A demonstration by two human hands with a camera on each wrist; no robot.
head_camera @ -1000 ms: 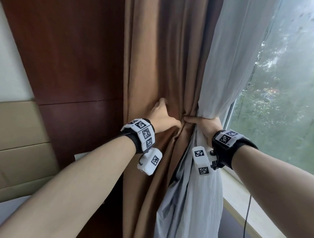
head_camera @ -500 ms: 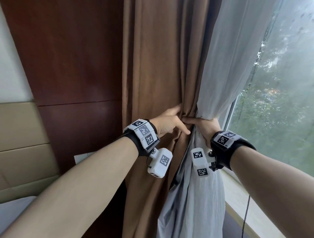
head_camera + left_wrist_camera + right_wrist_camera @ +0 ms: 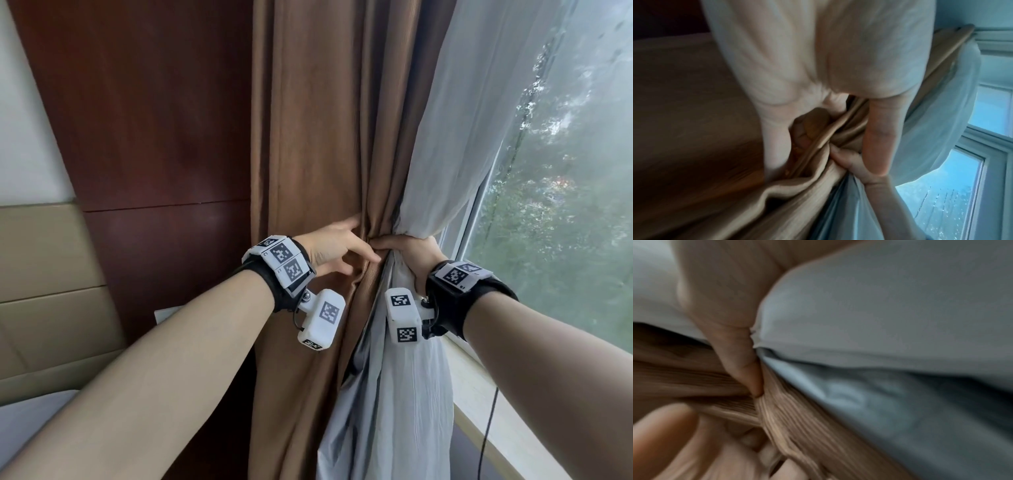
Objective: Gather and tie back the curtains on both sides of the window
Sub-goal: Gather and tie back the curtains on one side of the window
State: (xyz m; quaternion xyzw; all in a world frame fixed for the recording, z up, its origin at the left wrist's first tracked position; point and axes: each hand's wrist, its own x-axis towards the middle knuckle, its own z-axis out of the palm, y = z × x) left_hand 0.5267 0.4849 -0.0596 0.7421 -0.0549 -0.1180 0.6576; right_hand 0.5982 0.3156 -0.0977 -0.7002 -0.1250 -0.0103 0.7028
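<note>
A brown curtain (image 3: 318,137) hangs in the middle, with a white sheer curtain (image 3: 455,137) to its right. Both are bunched together at waist height. My right hand (image 3: 409,251) grips that bunch, thumb across the front. My left hand (image 3: 337,245) is just left of it: its fingers dig into the brown folds and its thumb stretches toward the right thumb. In the left wrist view, brown fabric (image 3: 797,194) is bunched between my fingers and thumb. In the right wrist view the thumb (image 3: 740,361) presses where the sheer (image 3: 879,321) meets the brown cloth (image 3: 807,426). No tie-back is in view.
A window (image 3: 565,205) and its pale sill (image 3: 496,411) fill the right side, and a black cable (image 3: 488,428) hangs over the sill. Dark wood panelling (image 3: 154,120) and a beige padded headboard (image 3: 44,291) stand to the left.
My left hand slid right across the brown curtain, pulling its folds toward my right hand. The right hand kept its hold on the bunch.
</note>
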